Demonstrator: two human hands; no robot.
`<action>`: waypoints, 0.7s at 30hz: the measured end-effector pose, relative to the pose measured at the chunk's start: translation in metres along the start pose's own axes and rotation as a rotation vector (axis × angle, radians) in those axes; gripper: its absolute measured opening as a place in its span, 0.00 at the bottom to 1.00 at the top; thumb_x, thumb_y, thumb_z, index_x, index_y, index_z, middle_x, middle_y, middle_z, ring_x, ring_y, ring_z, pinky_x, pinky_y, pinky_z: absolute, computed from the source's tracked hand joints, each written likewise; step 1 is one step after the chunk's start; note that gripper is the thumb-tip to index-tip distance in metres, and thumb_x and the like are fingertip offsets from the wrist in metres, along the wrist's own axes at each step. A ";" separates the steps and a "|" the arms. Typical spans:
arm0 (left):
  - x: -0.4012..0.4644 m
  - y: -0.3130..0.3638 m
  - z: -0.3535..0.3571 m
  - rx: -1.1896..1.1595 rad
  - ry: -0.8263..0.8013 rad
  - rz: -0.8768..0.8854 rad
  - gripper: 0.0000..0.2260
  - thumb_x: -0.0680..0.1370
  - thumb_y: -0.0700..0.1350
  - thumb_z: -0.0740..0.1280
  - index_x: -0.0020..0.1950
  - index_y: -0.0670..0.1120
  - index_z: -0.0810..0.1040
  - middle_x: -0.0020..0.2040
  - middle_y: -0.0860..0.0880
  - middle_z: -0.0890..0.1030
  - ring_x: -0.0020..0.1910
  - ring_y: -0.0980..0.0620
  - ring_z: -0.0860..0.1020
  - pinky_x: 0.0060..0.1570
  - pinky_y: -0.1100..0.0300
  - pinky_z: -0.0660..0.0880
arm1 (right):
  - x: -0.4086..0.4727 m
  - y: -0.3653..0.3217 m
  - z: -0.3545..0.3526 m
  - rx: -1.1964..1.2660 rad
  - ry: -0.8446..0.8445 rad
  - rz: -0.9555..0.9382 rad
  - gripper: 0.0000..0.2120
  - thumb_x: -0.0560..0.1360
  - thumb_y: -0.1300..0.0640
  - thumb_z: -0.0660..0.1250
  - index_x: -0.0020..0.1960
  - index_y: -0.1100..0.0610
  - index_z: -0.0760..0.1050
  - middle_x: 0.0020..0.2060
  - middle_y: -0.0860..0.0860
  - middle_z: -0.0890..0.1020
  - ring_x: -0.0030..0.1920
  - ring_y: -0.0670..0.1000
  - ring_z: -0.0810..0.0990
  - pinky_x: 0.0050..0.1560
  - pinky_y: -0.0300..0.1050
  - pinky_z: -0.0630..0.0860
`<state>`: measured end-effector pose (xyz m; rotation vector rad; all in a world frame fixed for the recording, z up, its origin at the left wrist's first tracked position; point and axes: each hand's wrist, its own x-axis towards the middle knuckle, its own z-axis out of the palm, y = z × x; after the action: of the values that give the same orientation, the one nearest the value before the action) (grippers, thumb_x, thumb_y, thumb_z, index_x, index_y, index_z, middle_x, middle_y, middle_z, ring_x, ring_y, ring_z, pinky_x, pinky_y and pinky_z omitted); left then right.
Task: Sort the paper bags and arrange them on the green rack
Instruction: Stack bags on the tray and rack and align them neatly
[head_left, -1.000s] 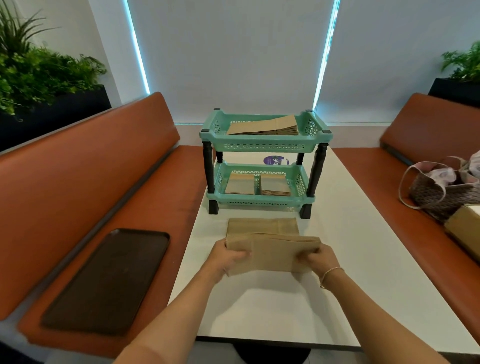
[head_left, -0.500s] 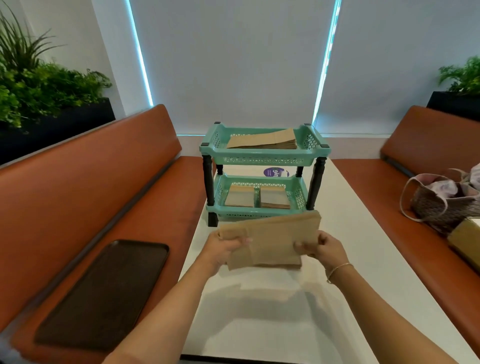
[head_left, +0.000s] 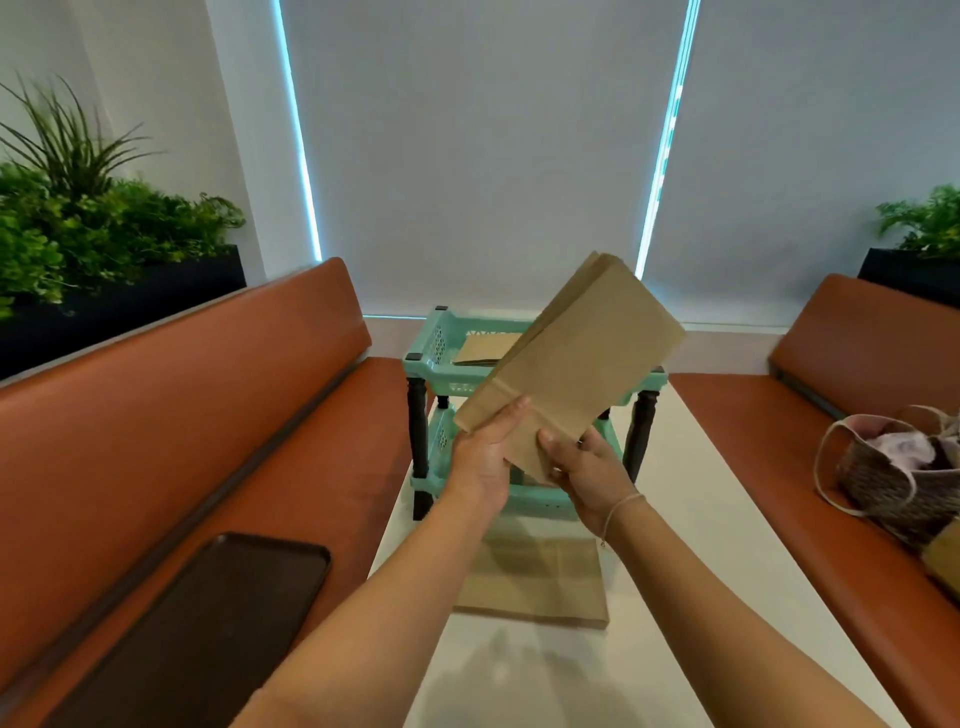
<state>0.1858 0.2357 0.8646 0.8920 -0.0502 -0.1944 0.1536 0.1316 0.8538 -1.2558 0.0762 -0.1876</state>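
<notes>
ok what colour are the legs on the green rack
Black, or very dark: the turned legs of the green rack stand out against its mint trays, clearest in the head view.

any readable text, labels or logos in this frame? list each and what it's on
None readable in this frame.
Held paper bags: plain brown, no print visible.
Paper bags on the table: plain, no print visible.
Paper bags on the top tier of the green rack: no print visible.
Woven handbag on the right bench: patterned, no lettering legible.
Dark tray on the left bench: no markings visible.
</notes>
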 end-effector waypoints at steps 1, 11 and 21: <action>0.006 0.009 0.000 0.004 -0.017 0.005 0.15 0.70 0.38 0.71 0.56 0.43 0.78 0.51 0.45 0.82 0.47 0.48 0.80 0.46 0.58 0.79 | 0.006 -0.005 0.002 -0.020 -0.005 -0.004 0.08 0.76 0.66 0.64 0.51 0.55 0.71 0.46 0.52 0.80 0.43 0.49 0.79 0.41 0.43 0.77; 0.087 0.133 0.022 0.495 -0.264 0.157 0.10 0.72 0.33 0.70 0.50 0.44 0.78 0.40 0.51 0.84 0.38 0.54 0.82 0.41 0.59 0.79 | 0.073 -0.083 -0.009 -0.550 -0.075 -0.009 0.12 0.73 0.65 0.67 0.55 0.56 0.73 0.48 0.54 0.80 0.49 0.56 0.79 0.50 0.50 0.78; 0.153 0.116 0.064 0.038 0.065 -0.037 0.11 0.72 0.31 0.69 0.53 0.40 0.77 0.49 0.44 0.80 0.40 0.49 0.79 0.43 0.54 0.79 | 0.134 -0.107 -0.010 -0.106 0.162 -0.042 0.12 0.74 0.68 0.64 0.56 0.60 0.71 0.49 0.56 0.79 0.46 0.55 0.79 0.50 0.54 0.77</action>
<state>0.3453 0.2291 0.9893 0.9369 0.0227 -0.1992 0.2734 0.0662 0.9587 -1.3467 0.2019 -0.3254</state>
